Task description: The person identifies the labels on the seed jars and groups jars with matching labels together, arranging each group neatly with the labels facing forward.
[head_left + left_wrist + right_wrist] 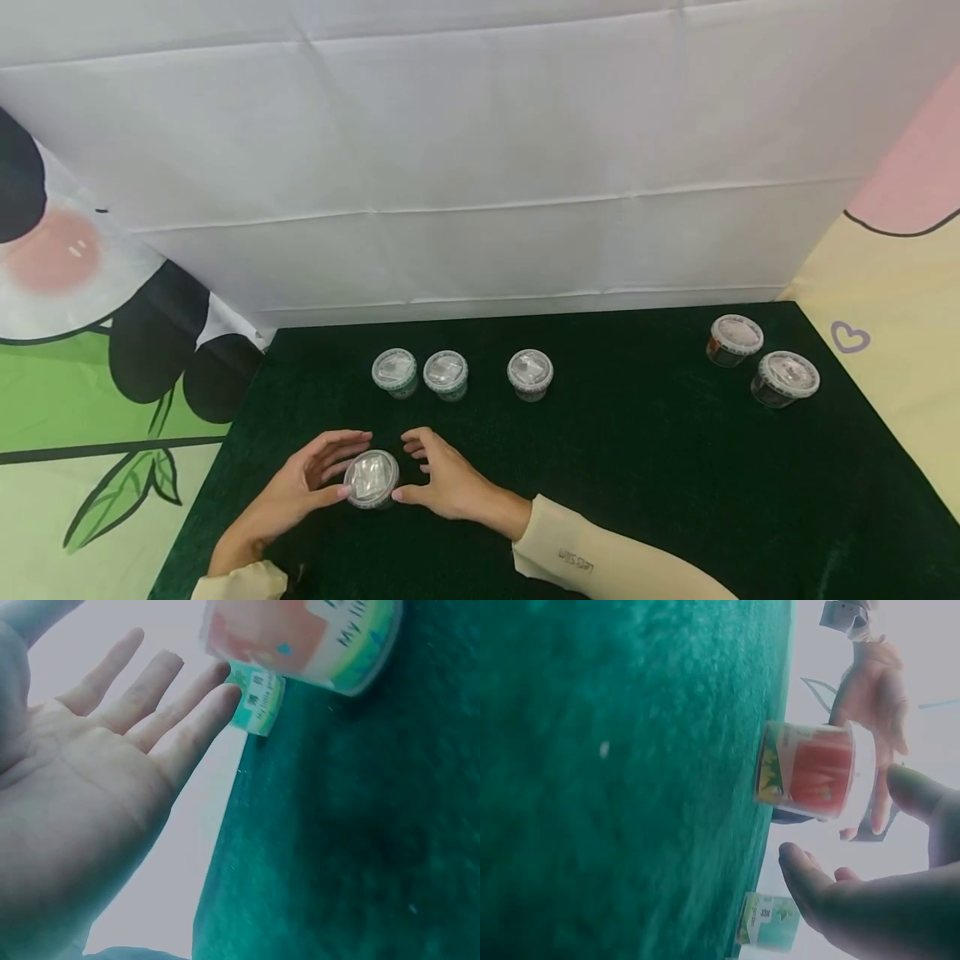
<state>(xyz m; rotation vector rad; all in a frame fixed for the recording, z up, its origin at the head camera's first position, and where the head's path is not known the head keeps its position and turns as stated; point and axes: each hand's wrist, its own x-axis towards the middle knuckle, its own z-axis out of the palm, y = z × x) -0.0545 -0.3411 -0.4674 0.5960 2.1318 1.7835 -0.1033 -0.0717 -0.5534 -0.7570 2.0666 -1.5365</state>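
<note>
Both hands are loosely spread, thumbs well parted from fingers, with nothing clasped: my left hand (318, 471) and my right hand (446, 483) face each other across a small lidded tub (371, 479). It stands upright between them on the dark green cloth (637, 500), near the front left part of it. Each thumb tip comes right up to the tub's rim, the left from one side and the right from the other; I cannot tell whether either is touching. Seen from my wrists, the tub has reddish contents behind a printed label (772, 769) and a pale lid (862, 776), and my left fingers (199, 739) reach out nearly straight. Beyond my hands three more tubs line up: a left one (394, 371) and a middle one (446, 373) close together, then a third (530, 373) set apart to their right. Near the far right corner, a brownish tub (737, 340) stands just beside a dark one (786, 379). Behind it all hangs a creased white sheet (487, 167), and my cream sleeve (622, 550) carries some lettering on the right arm.
</note>
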